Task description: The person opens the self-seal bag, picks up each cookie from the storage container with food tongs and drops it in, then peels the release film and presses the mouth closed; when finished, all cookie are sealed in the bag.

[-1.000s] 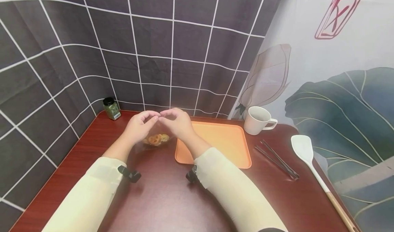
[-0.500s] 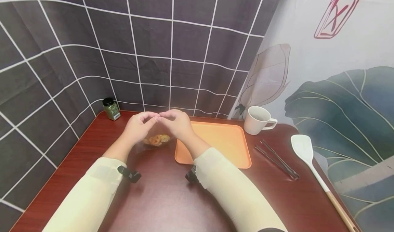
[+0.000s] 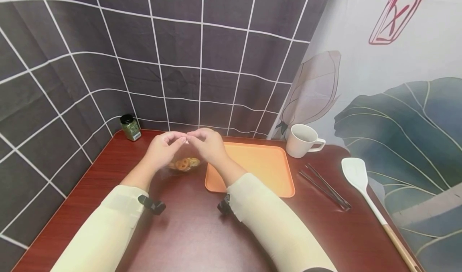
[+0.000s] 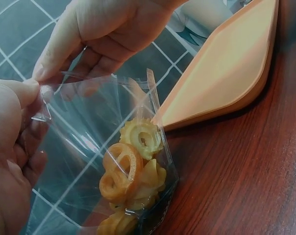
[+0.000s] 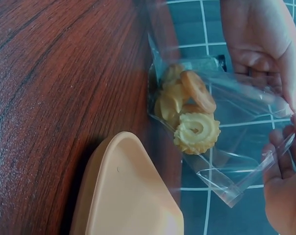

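A clear plastic bag (image 4: 84, 127) hangs upright between my two hands. Its top edge is pinched by my left hand (image 3: 161, 151) and my right hand (image 3: 209, 145), thumbs and fingertips meeting at the middle. Several cookies (image 3: 185, 163) lie in the bottom of the bag. Seen from the left wrist, they include a brown pretzel-shaped cookie (image 4: 120, 172) and a pale ring-shaped cookie (image 4: 142, 139) with a ridged edge. In the right wrist view the bag's bottom is close to the wooden table (image 5: 55, 88).
An orange tray (image 3: 256, 163) lies right of the bag. Beyond it stand a white mug (image 3: 302, 141), dark metal tongs (image 3: 325, 187) and a white spatula (image 3: 355, 173) with a wooden handle. A black-lidded jar (image 3: 130, 128) of green flakes is at the back left, before a grid-patterned curtain (image 3: 180, 55).
The hands stay almost in place at the top of the bag. The fingertips shift only slightly, and nothing else moves.
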A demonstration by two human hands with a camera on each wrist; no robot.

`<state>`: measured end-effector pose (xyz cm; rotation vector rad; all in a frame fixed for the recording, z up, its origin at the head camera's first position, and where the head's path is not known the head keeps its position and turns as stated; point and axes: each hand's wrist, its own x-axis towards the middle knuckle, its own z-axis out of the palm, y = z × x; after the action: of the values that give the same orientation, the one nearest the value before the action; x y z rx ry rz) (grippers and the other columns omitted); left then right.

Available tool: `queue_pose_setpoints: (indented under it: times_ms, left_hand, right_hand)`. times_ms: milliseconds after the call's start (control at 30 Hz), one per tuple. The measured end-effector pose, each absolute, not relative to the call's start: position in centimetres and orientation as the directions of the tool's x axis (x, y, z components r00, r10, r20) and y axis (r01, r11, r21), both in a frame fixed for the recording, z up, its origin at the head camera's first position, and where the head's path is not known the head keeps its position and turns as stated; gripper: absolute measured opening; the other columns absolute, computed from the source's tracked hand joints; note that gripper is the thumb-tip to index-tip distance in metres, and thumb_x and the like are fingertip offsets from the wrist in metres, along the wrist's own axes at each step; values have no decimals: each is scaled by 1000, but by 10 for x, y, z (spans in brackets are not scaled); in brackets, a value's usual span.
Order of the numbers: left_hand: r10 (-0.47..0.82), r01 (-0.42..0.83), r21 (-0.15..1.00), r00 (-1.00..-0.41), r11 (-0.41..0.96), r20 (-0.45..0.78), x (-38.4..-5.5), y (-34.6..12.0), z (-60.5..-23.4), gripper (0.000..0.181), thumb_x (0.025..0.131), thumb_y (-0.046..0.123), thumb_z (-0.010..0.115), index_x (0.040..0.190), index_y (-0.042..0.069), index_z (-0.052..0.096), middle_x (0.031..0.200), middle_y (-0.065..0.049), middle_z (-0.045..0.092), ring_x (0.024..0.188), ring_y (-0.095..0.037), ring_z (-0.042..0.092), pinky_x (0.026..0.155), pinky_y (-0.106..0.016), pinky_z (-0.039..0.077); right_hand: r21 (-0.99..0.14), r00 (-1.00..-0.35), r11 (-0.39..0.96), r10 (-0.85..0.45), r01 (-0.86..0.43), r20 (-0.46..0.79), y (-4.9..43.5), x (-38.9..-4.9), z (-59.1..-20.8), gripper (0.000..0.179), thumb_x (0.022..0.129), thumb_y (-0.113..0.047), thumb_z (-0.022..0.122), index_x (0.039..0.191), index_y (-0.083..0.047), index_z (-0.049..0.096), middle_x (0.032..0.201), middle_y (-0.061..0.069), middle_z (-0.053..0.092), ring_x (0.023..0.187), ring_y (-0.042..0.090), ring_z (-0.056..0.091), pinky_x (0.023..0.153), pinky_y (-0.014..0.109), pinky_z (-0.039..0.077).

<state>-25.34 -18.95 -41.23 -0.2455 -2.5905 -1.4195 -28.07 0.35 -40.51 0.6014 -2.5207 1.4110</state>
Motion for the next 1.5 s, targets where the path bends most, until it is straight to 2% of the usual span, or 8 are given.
queue_pose_setpoints:
  times_ms: [267, 533, 833, 1033, 1233, 1367, 1500]
  left_hand:
    - [57, 230, 818, -970, 528, 237, -251, -188, -411, 32, 107, 35, 65, 126, 11, 77, 125, -12, 79, 117, -28, 71, 102, -46, 55]
    - [50, 245, 814, -965, 527, 258, -253, -187, -412, 32, 107, 34, 66, 124, 10, 78, 123, -11, 80, 113, -26, 71, 98, -41, 56]
    - [46, 250, 802, -962, 543, 269, -256, -186, -413, 30, 107, 33, 65, 123, 10, 78, 121, -12, 80, 114, -29, 72, 100, -46, 55]
    - [40, 250, 805, -961, 538, 272, -255, -183, -413, 29, 107, 32, 65, 121, 9, 78, 120, -12, 80, 112, -29, 72, 98, -45, 56]
    - [34, 248, 810, -962, 532, 273, -254, -183, -413, 29, 108, 32, 64, 122, 9, 78, 118, -11, 81, 110, -27, 73, 95, -38, 57]
    - [5, 245, 807, -958, 537, 288, -251, -187, -413, 30, 108, 32, 64, 123, 9, 77, 116, -13, 82, 110, -25, 73, 91, -27, 55]
    - [-29, 245, 822, -953, 514, 302, -248, -189, -415, 30, 108, 32, 65, 123, 9, 77, 115, -14, 82, 102, -13, 72, 84, -14, 52]
  right_hand:
    - [-759, -905, 494, -250, -424, 343, 4, -280, -403, 21, 103, -33, 70, 109, -18, 83, 116, -1, 80, 118, 16, 72, 107, 36, 57]
    - [-773, -914, 488, -240, -405, 327, 3, -279, -403, 24, 106, -34, 67, 111, -16, 81, 116, 2, 79, 116, 18, 72, 104, 38, 58]
    - [-820, -935, 451, -203, -353, 291, 2, -277, -402, 25, 106, -35, 66, 111, -16, 80, 115, 2, 81, 112, 19, 73, 101, 41, 59]
    - [-853, -951, 421, -161, -309, 265, 2, -278, -404, 22, 105, -34, 68, 110, -17, 81, 111, 1, 82, 107, 17, 74, 99, 40, 60]
    - [-875, -959, 393, -133, -283, 250, 5, -279, -402, 22, 105, -33, 68, 112, -16, 81, 111, 2, 83, 108, 19, 75, 101, 40, 60]
    - [-901, -966, 349, -74, -259, 249, 11, -282, -400, 24, 104, -31, 69, 112, -13, 81, 108, 5, 83, 107, 21, 76, 99, 40, 60]
    - [-921, -968, 299, -42, -249, 248, 20, -284, -401, 23, 103, -29, 70, 112, -11, 81, 105, 6, 83, 101, 21, 76, 93, 38, 62]
